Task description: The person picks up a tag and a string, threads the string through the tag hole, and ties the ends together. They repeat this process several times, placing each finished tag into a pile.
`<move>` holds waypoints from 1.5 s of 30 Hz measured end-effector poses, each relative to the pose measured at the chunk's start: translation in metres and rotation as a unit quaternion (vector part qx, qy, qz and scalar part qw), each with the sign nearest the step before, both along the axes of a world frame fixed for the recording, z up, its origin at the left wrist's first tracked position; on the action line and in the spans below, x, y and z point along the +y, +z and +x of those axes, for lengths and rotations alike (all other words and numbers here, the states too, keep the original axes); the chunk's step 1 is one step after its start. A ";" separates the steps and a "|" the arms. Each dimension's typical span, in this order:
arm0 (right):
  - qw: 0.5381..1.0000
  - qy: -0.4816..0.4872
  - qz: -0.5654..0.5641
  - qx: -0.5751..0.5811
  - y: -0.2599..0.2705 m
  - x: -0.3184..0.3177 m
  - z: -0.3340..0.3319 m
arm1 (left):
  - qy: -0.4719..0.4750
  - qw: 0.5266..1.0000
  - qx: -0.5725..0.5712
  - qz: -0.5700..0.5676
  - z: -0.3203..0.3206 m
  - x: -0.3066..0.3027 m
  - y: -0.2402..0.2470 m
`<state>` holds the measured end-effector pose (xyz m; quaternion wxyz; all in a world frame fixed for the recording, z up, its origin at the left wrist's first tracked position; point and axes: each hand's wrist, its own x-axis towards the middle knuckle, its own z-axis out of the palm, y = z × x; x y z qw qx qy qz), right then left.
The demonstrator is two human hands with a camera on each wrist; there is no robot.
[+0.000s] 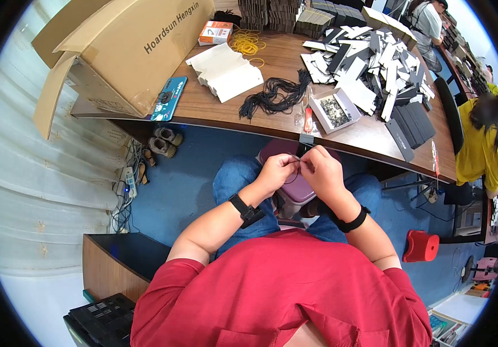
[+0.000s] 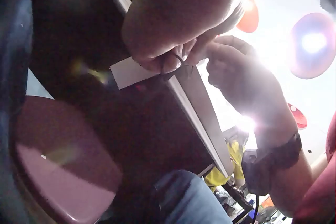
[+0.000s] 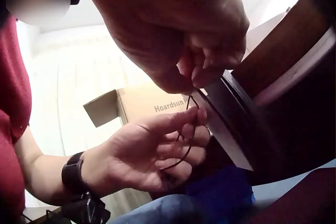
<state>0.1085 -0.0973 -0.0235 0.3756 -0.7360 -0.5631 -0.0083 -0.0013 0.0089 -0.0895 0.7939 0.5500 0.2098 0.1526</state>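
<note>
Black thin cord [image 3: 187,153] pinched in fingertips of left hand [image 1: 278,173] and right hand [image 1: 325,173], held close together seemingly to steady its loop; above purple plastic stool [image 1: 300,192], near brown wooden table [image 1: 221,117], black cord bundle [image 1: 275,95] within reach.

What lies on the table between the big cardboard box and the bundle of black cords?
In the head view, a blue packet beside the cardboard box, then creased white paper nearer the black cords.

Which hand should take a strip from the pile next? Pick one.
The right hand, likely: it sits on the pile's side, while the left hand would reach across it. Both pinch the cord now.
</note>
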 end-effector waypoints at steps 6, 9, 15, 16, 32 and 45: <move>0.940 -0.005 -0.004 0.342 -0.024 -0.004 -0.001 | -0.067 0.997 0.003 -0.023 -0.016 0.001 -0.020; 0.865 -0.034 0.005 0.501 -0.030 0.006 0.005 | -0.080 0.995 0.026 -0.059 -0.020 0.000 -0.017; 0.817 -0.058 0.076 0.569 -0.034 0.002 0.008 | -0.045 0.986 0.043 -0.157 -0.030 0.008 -0.008; 0.823 -0.050 0.085 0.559 -0.035 0.001 0.008 | -0.035 0.985 0.053 -0.162 -0.031 0.010 -0.008; 0.715 0.147 -0.021 0.683 -0.019 -0.022 0.002 | -0.034 0.982 0.012 -0.183 -0.038 0.025 0.019; 0.998 0.054 0.017 0.027 -0.004 -0.013 -0.017 | -0.057 0.979 -0.011 -0.194 -0.024 0.010 0.034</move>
